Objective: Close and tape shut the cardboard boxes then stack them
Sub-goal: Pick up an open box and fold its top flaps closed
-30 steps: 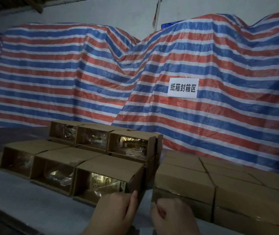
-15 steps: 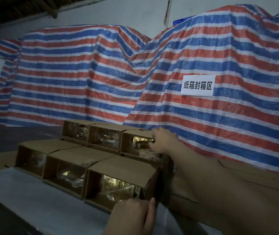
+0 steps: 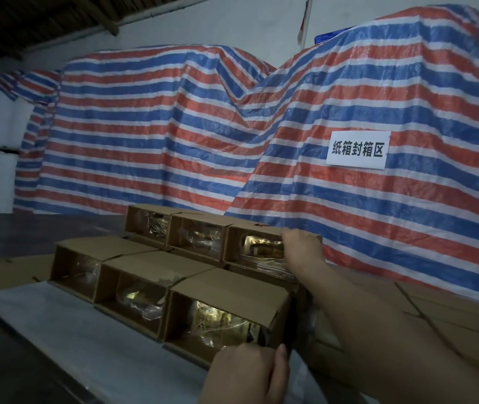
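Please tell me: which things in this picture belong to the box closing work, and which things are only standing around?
For the job:
open cardboard boxes, six in two rows
right hand, on the far right box
left hand, at the near right box
closed boxes

Just around:
striped tarpaulin
white paper sign

The left hand (image 3: 250, 374) is cut off by the bottom edge. The right hand (image 3: 302, 249) hides the far box's (image 3: 250, 246) right corner. Contents behind plastic are too dim to identify.
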